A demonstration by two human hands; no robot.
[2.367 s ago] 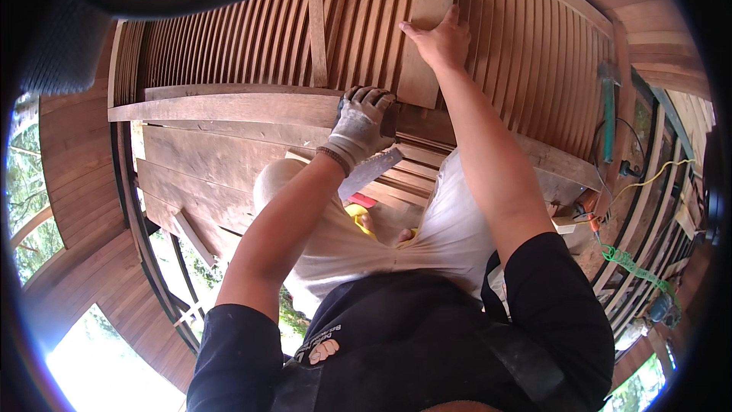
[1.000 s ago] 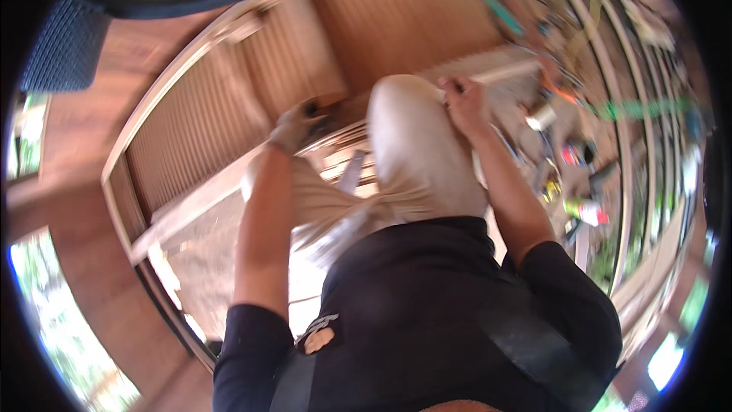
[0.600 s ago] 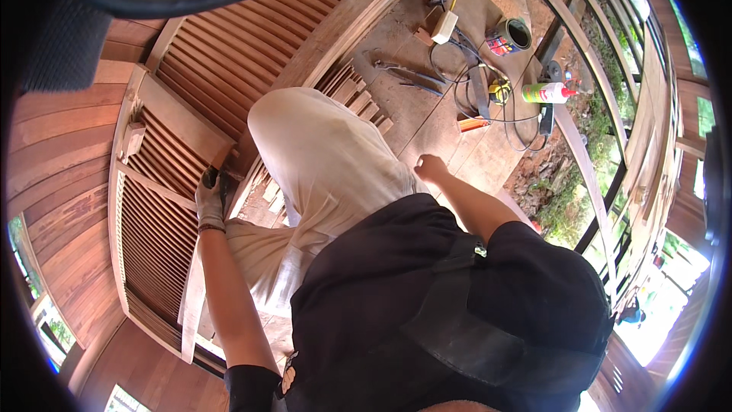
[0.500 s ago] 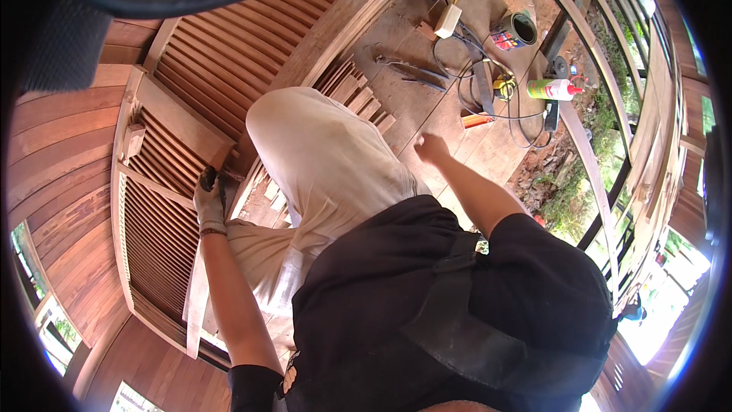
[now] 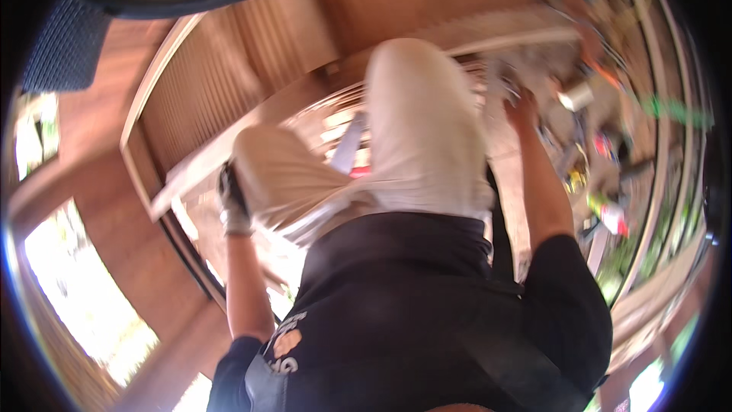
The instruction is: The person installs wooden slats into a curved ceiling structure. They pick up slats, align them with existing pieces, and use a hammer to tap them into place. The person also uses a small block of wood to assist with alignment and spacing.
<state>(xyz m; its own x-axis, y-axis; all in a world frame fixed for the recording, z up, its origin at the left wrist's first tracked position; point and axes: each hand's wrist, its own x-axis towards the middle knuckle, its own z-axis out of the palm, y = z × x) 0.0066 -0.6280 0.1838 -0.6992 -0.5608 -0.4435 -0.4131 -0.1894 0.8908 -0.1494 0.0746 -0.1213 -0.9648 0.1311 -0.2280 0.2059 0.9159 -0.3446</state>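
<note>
My left hand [image 5: 234, 200], in a pale glove with dark fingers, hangs beside my bent left knee. Blur hides whether its fingers hold anything. My right hand [image 5: 522, 112] is bare and reaches down to the floor past my right knee. Just ahead of its fingers lies a dark metal tool [image 5: 509, 85], too smeared to name. Motion blurs these fingers too, so a grip cannot be made out. Between my legs a flat grey blade [image 5: 348, 145] with a red end rests near stacked wooden strips [image 5: 333, 123].
A slatted wooden panel [image 5: 206, 99] stretches across ahead of me, bordered by a long pale beam [image 5: 206, 173]. On the right floor are a white power box [image 5: 577, 97], an open can [image 5: 608, 146], a yellow tool [image 5: 576, 179], a red-capped bottle [image 5: 610, 216] and cables.
My view has swung, blurring the scene. My left hand has left the slatted panel and come beside my knee. My right hand has moved forward to the metal tool on the floor.
</note>
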